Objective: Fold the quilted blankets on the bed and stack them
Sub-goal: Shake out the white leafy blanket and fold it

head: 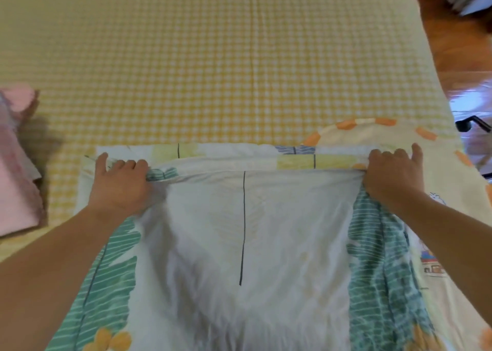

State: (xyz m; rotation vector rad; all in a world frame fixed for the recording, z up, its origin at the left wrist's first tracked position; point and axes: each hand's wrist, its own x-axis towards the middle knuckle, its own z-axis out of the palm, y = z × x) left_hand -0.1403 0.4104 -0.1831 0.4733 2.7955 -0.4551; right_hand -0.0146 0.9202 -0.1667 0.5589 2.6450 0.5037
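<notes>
A white quilted blanket (239, 231) with green leaf prints and thin dark lines lies across the near part of the bed. Its upper layer is pulled taut between my two hands, just short of the far edge of the layer below. My left hand (119, 183) grips the left corner of that upper layer, fingers curled round the fabric. At the right corner, my right hand (391, 175) holds the fabric the same way. A cream blanket (399, 135) with orange marks lies under it at the right. A folded pink blanket (16, 180) sits at the left edge.
The bed carries a yellow and white checked sheet (213, 57) that stretches away ahead. Wooden floor (463, 57) shows past the bed's right edge, with a dark object (471, 125) near the edge and pale furniture at the top right.
</notes>
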